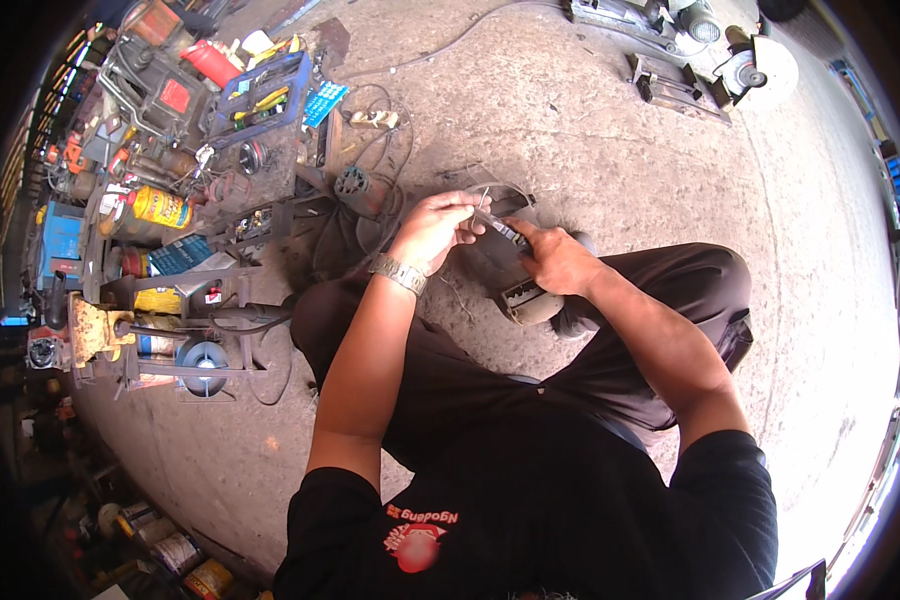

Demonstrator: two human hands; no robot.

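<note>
On the concrete floor (530, 120), the person's bent legs, in dark trousers (680, 285), lay to either side of the work. Between them was a pale-edged, dark open housing (526, 300), just below the right hand (558, 262). That hand's fingers were curled round a slim dark part (504, 230), leaving little gap. The part ran between the two hands, above the floor. The left hand (434, 232), a metal watch (400, 272) at its wrist, had its fingertips pinched together on a thin pale strand (485, 196) by the part's upper end; whether they also touched the part, I could not tell.

Beyond the left knee stood a dark motor-like body (355, 186). On the metal rack to the left, a yellow bottle (163, 207) sat mid-length and a blue tray (260, 97) at the far right corner. Toward the floor's far right corner stood a machine with a pale disc (765, 70).
</note>
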